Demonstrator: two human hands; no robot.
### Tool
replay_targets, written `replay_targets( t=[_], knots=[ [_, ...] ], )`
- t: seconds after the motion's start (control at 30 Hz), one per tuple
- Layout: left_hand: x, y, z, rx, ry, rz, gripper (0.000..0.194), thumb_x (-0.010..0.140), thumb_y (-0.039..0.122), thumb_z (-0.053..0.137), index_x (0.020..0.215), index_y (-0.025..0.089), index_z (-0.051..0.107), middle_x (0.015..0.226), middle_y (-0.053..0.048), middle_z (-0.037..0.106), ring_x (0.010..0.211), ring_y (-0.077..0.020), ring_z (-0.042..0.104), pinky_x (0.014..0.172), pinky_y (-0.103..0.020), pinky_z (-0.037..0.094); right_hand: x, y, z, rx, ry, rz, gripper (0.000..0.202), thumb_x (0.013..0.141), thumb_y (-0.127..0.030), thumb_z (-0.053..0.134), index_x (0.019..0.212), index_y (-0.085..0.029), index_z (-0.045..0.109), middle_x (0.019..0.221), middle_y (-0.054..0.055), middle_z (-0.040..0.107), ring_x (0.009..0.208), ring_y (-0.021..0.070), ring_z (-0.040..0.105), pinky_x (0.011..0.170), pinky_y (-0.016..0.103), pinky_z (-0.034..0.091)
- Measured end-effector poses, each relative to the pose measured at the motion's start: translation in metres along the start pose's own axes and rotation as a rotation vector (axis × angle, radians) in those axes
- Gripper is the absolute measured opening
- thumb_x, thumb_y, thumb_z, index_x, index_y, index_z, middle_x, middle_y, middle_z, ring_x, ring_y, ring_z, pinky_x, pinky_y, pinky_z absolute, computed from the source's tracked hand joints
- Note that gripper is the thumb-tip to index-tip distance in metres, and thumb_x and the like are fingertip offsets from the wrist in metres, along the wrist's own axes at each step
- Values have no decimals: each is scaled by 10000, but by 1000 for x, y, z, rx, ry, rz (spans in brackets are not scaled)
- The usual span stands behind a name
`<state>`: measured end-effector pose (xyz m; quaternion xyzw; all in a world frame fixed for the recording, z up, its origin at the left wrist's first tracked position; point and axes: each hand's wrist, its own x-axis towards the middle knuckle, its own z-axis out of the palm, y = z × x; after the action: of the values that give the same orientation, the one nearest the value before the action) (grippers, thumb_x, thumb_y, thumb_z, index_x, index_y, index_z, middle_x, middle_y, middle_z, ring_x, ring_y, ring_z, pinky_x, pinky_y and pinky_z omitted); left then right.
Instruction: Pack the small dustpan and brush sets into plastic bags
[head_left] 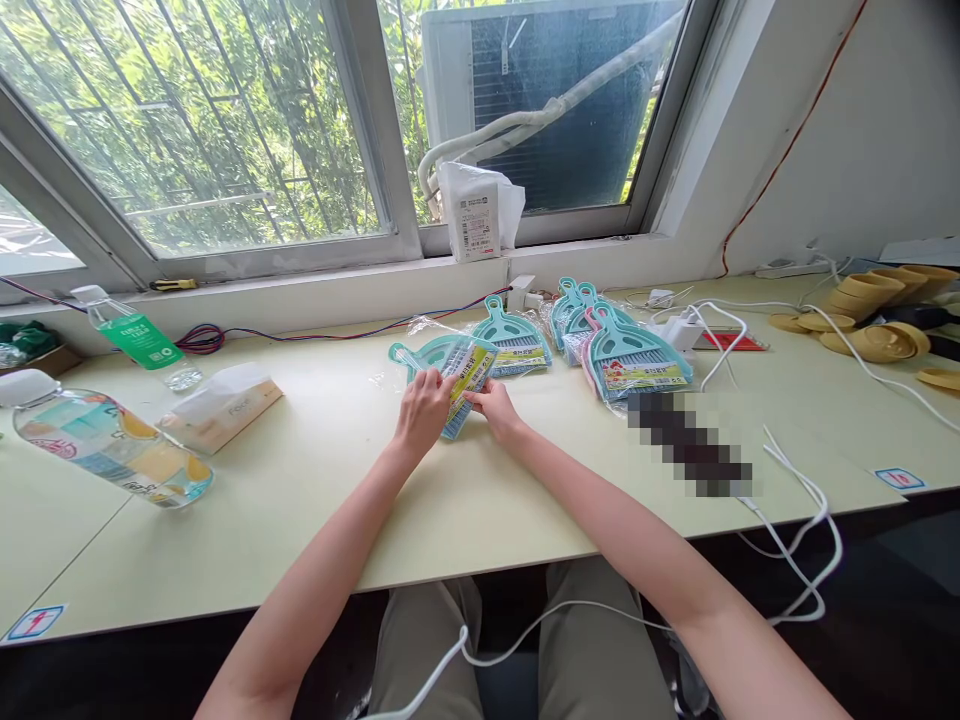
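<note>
A teal dustpan and brush set (471,372) with a yellow-green label is held tilted above the pale table (315,490). My left hand (426,405) has its fingers closed on the set's left side. At its right edge, my right hand (495,405) pinches the set. Just behind lies another bagged teal set (513,340). To the right is a pile of several bagged sets (637,360), mostly teal with a pink edge showing.
At the left lie a large bottle (112,440), a tissue pack (225,408) and a green-labelled bottle (139,335). White cables (802,480) and a blurred dark object (690,445) are on the right, with tan rolls (870,295) beyond. A box (478,222) stands on the sill.
</note>
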<state>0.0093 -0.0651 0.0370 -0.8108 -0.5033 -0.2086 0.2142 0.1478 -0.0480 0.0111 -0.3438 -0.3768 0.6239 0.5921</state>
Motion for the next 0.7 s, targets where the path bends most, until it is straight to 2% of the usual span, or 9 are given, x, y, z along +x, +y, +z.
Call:
replay_targets(
  t=[0.3,0.43,0.53,0.6,0.7],
  knots=[
    [-1,3,1,-20,2,116,441,913,161,386,1333,231,499,911,-103,552,887,-245,527,747,-363,467,2,6,-1,-69,-22,-12,268,546,-175,773,760,-175,611,763,7,683,787,169,642,783,352,551],
    [-2,1,8,-146,71,168,505,900,114,385,1386,247,411,988,-97,531,927,-225,527,771,-344,498,2,3,-2,1,2,-49,290,554,-189,763,810,-181,625,807,13,694,791,163,642,755,319,554],
    [-2,-2,14,-252,153,145,518,907,101,355,1412,216,339,1063,-112,525,990,-227,525,801,-352,513,3,-1,-3,101,53,-98,296,572,-188,753,832,-191,612,853,16,703,850,175,654,782,321,555],
    [-2,-4,15,-301,188,158,474,919,99,331,1382,195,364,1086,-118,536,1028,-228,525,832,-360,512,3,-4,-3,161,99,-124,290,585,-178,742,835,-196,596,879,19,703,890,185,658,811,335,554],
    [-4,-2,11,-382,183,276,403,933,111,328,1308,212,437,1089,-100,565,1066,-212,533,869,-348,503,4,-7,-3,209,171,-150,274,603,-162,726,833,-195,582,908,20,697,924,185,657,845,338,549]
  ],
)
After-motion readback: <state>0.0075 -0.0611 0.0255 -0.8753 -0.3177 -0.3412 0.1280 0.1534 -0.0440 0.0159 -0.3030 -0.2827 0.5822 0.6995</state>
